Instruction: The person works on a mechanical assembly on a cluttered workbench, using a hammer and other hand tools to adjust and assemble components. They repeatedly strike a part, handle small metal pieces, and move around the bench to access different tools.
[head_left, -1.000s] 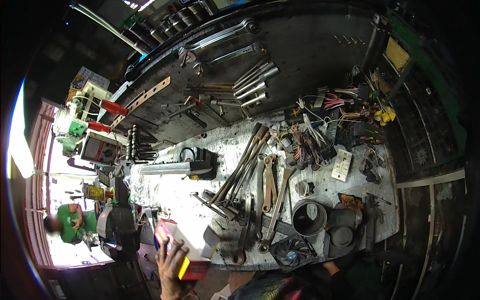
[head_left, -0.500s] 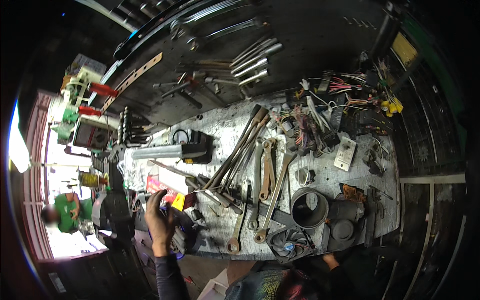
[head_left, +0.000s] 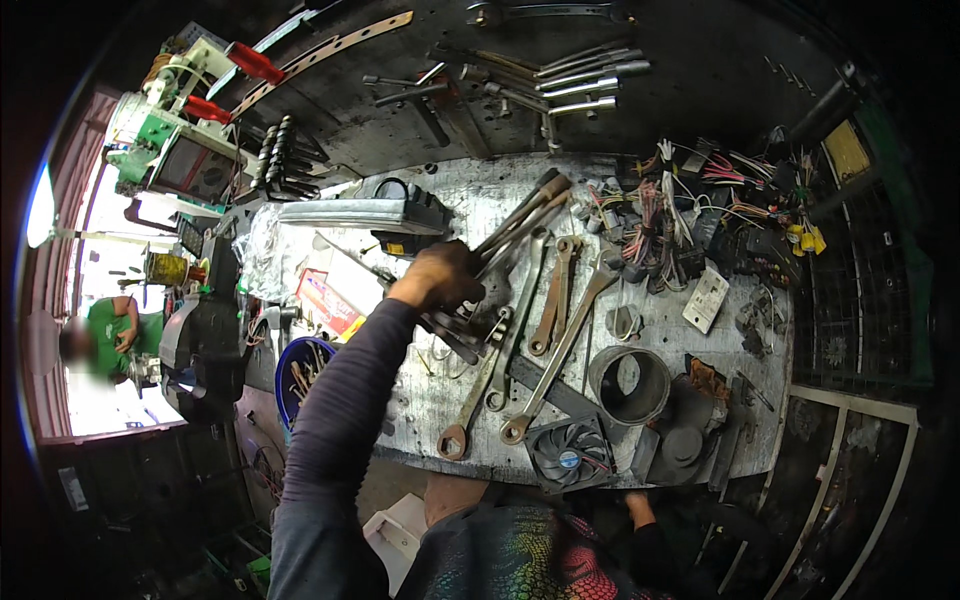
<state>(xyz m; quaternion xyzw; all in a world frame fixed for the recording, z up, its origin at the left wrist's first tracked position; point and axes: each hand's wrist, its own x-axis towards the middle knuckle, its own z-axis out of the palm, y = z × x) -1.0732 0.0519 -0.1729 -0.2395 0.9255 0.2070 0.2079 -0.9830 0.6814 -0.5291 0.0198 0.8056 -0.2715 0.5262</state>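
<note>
Left hand (head_left: 437,277): centre of the frame, over the lower part of the bars (head_left: 522,220); fingers partly hidden, grip cannot be told.
Bars: slanting toward upper centre, over the tabletop (head_left: 470,185), left of the wrenches (head_left: 560,355).
Right hand (head_left: 640,510): lower right, at the tabletop's lower edge; closure cannot be told.
Reach: judged a taking-hold; calls for fingers wrapped round the bars.

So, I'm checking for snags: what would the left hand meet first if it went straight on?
Probably the bundle of long rods, right at the left hand; blur and depth leave unclear whether it touches them.
</note>
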